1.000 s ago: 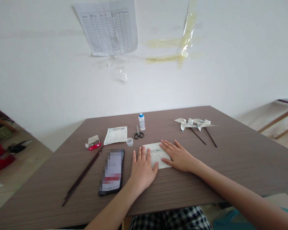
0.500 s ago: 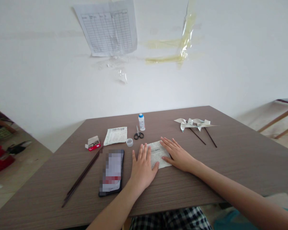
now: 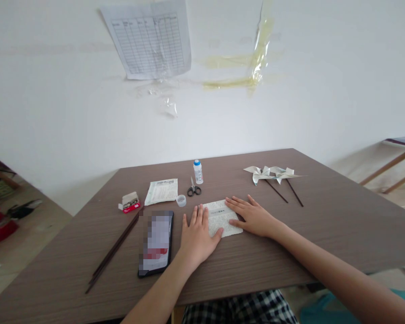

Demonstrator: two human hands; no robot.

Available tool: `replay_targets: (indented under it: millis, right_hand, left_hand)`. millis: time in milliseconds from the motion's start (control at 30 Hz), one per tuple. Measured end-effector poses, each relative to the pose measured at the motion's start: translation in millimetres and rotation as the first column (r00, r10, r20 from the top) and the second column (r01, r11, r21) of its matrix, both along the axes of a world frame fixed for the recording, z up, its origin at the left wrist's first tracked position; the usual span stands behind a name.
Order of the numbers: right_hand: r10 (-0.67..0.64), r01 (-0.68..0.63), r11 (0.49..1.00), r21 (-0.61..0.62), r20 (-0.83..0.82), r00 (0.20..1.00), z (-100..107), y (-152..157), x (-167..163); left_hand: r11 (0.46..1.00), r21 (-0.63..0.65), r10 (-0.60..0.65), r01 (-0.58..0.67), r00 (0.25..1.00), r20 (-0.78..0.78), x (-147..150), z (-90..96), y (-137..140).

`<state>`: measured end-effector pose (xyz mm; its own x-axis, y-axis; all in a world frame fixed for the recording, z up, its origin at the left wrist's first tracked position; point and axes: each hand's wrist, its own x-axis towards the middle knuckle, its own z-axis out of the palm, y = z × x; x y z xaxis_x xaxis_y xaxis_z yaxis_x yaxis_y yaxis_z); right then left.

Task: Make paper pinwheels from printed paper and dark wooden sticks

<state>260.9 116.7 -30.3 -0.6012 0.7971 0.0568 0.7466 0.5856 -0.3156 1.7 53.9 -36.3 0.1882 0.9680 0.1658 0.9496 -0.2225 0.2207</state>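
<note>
A square piece of printed newspaper lies flat on the brown table in front of me. My left hand rests on its left edge, fingers spread and thumb reaching over the near part. On the right edge lies my right hand, palm down with the fingers stretched out. Just beyond the paper are black-handled scissors, a roll of clear tape and a white bottle with a blue cap. Two paper pinwheels on dark sticks lie at the far right.
Left of my hands lies a phone with a blurred screen. Further left are thin dark sticks, a small open red-and-white box and more newspaper. A wall stands behind the table, with a printed sheet taped to it.
Both hands have slid slightly apart along the newspaper, the right one a little rightward, so more of the print shows between them. The view has shifted slightly.
</note>
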Motion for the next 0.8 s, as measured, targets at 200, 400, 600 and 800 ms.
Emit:
replay_targets:
  millis: [200,400,600,800]
  right_hand:
    - [-0.024,0.025,0.999,-0.029,0.021,0.999,2,3,3]
    - [-0.010,0.010,1.000,-0.011,0.033,0.999,-1,5,3]
    - [-0.024,0.023,1.000,-0.021,-0.014,1.000,-2,11,11]
    - [-0.064,0.062,0.998,-0.030,-0.064,0.996,2,17,21]
  left_hand:
    - [0.999,0.022,0.026,-0.026,1.000,0.014,-3,-0.2,2]
    - [0.999,-0.004,0.035,-0.035,0.999,0.007,0,6.2,1]
    - [0.996,0.040,0.085,-0.083,0.996,-0.041,-2,14.3,7]
    - [0.999,0.037,-0.005,0.007,0.998,-0.070,-5,18.8,12]
